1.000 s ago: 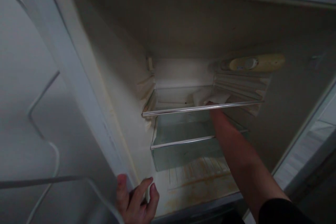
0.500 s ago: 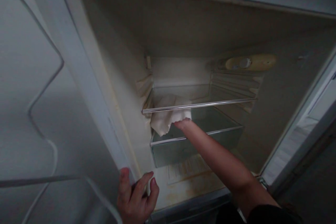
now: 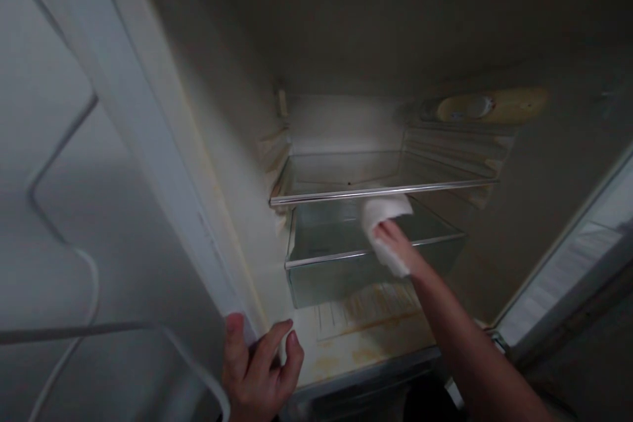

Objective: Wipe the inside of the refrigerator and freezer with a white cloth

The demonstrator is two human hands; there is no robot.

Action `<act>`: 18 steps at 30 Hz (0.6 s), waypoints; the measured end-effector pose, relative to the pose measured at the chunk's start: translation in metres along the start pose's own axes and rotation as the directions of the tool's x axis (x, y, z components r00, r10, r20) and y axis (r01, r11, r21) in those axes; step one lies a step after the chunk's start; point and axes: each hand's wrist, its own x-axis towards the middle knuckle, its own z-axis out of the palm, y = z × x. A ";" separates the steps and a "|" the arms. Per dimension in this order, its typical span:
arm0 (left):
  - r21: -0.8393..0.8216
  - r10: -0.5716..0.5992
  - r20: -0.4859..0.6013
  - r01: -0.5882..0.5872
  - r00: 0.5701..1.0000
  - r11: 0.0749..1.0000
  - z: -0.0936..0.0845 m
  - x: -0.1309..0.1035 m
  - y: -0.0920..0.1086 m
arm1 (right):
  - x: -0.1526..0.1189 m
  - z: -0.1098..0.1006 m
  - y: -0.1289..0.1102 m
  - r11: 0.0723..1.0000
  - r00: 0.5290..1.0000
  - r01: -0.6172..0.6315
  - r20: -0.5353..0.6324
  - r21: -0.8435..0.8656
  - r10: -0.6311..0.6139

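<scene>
Inside an open refrigerator, my right hand [image 3: 393, 237] grips a white cloth [image 3: 390, 208], slightly blurred by motion. The cloth drapes over and around the hand, in front of the lower glass shelf and just beneath the front rim of the upper glass shelf [image 3: 341, 171]. Below that rim sits a clear drawer [image 3: 336, 283] with a pale front edge. My left hand [image 3: 262, 369] rests at the refrigerator's left front edge, thumb on the frame and fingers curled but apart, with nothing in them.
A yellowed control housing with a round dial [image 3: 479, 107] is on the right inner wall. Brownish stains mark the refrigerator floor [image 3: 366, 356]. A pale cable [image 3: 93, 283] hangs along the outer left side. The open door [image 3: 583, 264] stands at the right.
My right hand has drawn the cloth from the left under the upper shelf to the right and nearer the front. The view has shifted slightly; my left hand stays at the frame.
</scene>
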 end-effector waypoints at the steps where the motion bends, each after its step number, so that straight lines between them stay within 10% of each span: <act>1: -0.005 0.007 -0.004 -0.007 1.000 1.000 -0.001 0.001 0.000 | 0.000 0.010 -0.014 0.996 0.987 0.088 0.133 0.005 -0.088; 7: 0.040 0.167 0.059 -0.169 0.984 0.985 -0.006 0.003 -0.005 | 0.045 0.068 -0.088 0.966 0.738 0.249 0.660 -0.069 -0.143; 18: 0.015 0.088 0.028 -0.089 0.996 0.996 -0.005 -0.007 -0.005 | 0.165 0.133 -0.037 0.992 0.795 0.090 0.606 -0.090 -0.017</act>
